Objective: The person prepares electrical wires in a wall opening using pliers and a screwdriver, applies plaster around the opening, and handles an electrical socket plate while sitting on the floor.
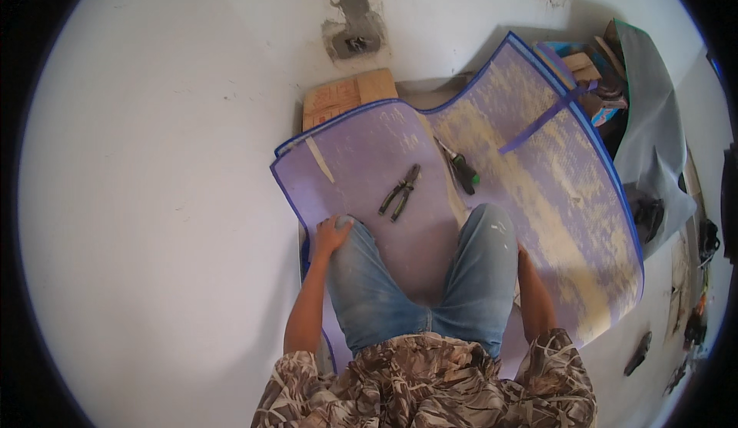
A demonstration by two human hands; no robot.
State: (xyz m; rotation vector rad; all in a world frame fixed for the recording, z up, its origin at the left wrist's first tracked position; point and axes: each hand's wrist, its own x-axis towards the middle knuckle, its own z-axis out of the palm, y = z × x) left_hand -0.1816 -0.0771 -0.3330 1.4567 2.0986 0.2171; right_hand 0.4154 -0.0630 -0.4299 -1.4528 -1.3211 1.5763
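Note:
My left hand (331, 236) rests on my left knee, its fingers laid over the denim and holding no object. My right forearm (536, 293) runs down beside my right thigh, and the hand at its end is hidden by the leg. Between and beyond my knees spreads a purple mat (354, 147) with blue edging and worn yellowish patches. On it lie pliers (405, 184) with dark green-and-black handles, jaws pointing away from me. A screwdriver (464, 174) with a black and green handle lies to their right, its shaft toward the far left. Neither hand touches these tools.
A cardboard box (350, 97) stands behind the mat against the white wall (169, 159). An open wall socket hole (355, 43) sits above it. At right are a purple strap (542, 124), a grey sheet (653, 113) over piled items, and a dark shoe-like object (638, 353).

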